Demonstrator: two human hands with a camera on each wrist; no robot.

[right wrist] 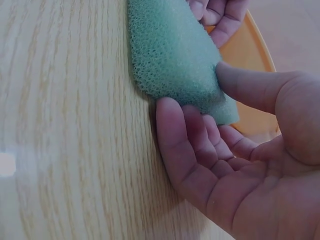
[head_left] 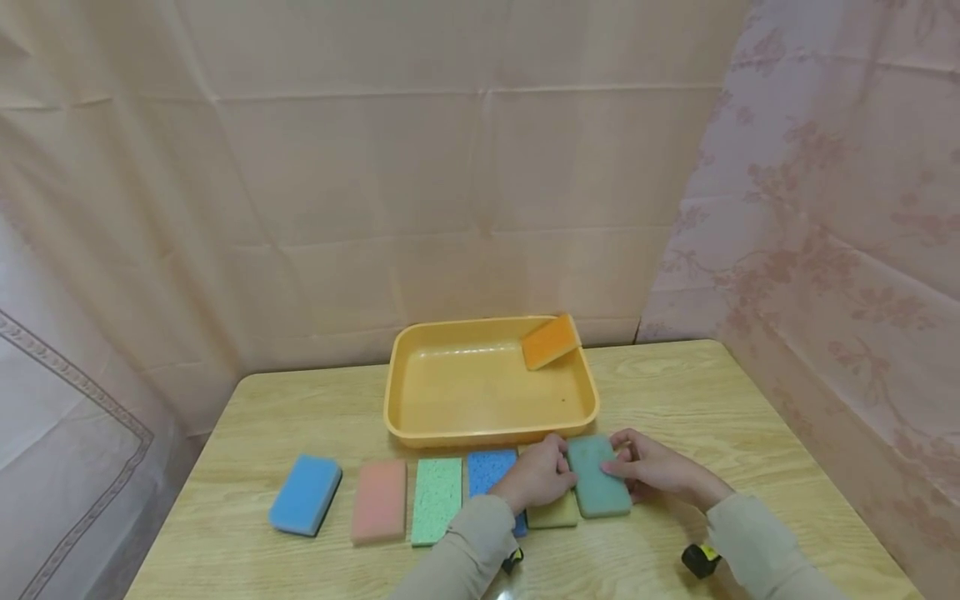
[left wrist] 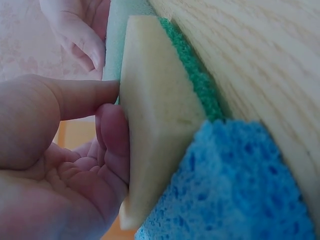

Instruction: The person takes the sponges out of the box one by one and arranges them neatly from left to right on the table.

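A grey-green sponge [head_left: 597,479] lies at the right end of a row of sponges on the table. My right hand [head_left: 651,467] pinches its right side, thumb on the upper face and fingers at the edge, as the right wrist view shows. My left hand [head_left: 536,475] is bent over the pale yellow sponge [head_left: 553,512], fingertips near the grey-green sponge's left edge. In the left wrist view, its curled fingers [left wrist: 114,132] lie against the cream face of the yellow sponge, which has a green scouring layer [left wrist: 195,70]. Whether they grip anything is unclear.
Left along the row are a dark blue sponge [head_left: 491,469], a speckled green one [head_left: 437,500], a pink one [head_left: 379,502] and a light blue one [head_left: 306,493]. Behind stands a yellow tray [head_left: 480,437]; an orange sponge [head_left: 551,342] leans in its corner.
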